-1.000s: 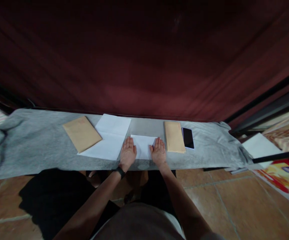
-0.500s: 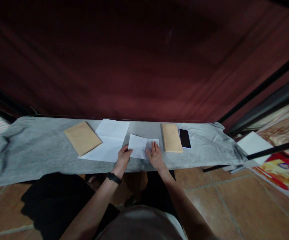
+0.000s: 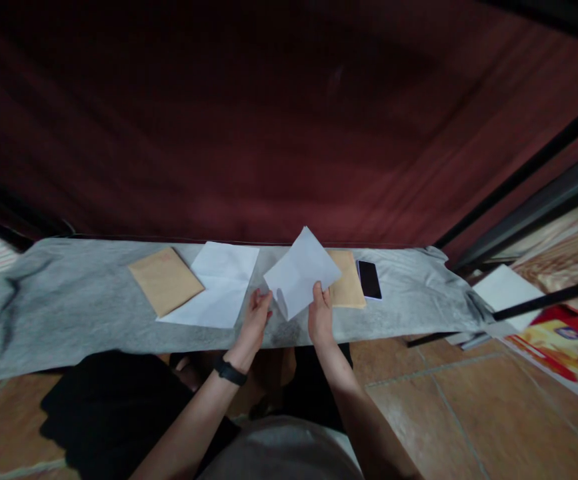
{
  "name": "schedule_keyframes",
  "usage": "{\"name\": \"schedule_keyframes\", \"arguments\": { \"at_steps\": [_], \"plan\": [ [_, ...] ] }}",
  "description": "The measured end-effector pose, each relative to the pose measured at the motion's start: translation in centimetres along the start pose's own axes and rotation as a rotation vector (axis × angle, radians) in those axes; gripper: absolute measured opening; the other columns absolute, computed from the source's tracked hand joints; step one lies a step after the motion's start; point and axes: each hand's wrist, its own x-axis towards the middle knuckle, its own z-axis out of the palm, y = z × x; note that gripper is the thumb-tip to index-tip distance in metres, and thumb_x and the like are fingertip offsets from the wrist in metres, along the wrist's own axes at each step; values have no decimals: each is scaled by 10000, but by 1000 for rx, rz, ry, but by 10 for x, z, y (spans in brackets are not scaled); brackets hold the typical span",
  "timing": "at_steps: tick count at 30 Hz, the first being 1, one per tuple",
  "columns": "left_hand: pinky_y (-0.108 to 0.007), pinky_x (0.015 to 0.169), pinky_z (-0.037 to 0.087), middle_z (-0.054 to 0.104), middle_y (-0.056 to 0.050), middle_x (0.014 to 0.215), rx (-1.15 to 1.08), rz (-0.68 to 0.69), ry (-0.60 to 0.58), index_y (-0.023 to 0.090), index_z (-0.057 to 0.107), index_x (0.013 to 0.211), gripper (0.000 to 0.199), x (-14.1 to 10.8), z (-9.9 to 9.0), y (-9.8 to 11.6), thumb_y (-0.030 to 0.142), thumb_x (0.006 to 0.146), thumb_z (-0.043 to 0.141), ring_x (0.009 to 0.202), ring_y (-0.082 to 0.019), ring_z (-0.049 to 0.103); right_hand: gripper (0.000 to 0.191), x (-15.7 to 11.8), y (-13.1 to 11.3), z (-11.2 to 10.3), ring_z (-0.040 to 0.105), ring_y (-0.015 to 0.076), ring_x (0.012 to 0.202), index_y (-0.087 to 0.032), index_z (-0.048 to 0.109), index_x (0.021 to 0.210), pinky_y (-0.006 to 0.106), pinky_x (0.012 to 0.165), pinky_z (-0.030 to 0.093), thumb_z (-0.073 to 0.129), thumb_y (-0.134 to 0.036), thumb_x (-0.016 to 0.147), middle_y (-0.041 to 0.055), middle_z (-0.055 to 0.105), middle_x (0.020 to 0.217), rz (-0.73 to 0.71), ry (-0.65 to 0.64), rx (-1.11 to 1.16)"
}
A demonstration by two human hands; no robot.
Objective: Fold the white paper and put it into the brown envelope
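A folded sheet of white paper (image 3: 303, 270) is raised and turned corner-up above the cloth. My right hand (image 3: 321, 313) grips its lower right edge, with the thumb on the near face. Beside the lower left corner of the paper is my left hand (image 3: 256, 319), its fingers apart and holding nothing; whether a fingertip touches the edge is hard to see. Behind the paper, on the right, lies a stack of brown envelopes (image 3: 349, 283), partly covered by it. To the left, another white sheet (image 3: 221, 283) with a crease lies flat.
Brown envelopes (image 3: 165, 280) overlap the left part of the creased sheet. A dark-screened phone (image 3: 369, 280) lies right of the envelope stack. Grey cloth (image 3: 93, 313) covers the narrow table, with a dark red curtain (image 3: 289, 147) behind. A red and yellow box (image 3: 569, 343) is at far right.
The folded paper has come up off the cloth and turned, now overlapping the right envelope stack. My right hand went from lying flat to gripping it; my left hand has let go.
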Motion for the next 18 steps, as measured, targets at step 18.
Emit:
{"name": "schedule_keyframes", "arguments": {
  "at_steps": [18],
  "plan": [
    [-396, 906, 542, 731, -70, 1032, 479, 332, -23, 159, 555, 1301, 583, 58, -37, -36, 166, 721, 604, 949, -252, 695, 490, 5, 89, -44, 647, 187, 750, -206, 580, 1150, 301, 606, 566, 646, -411, 710, 23, 645, 875, 343, 150, -26]
  ]
}}
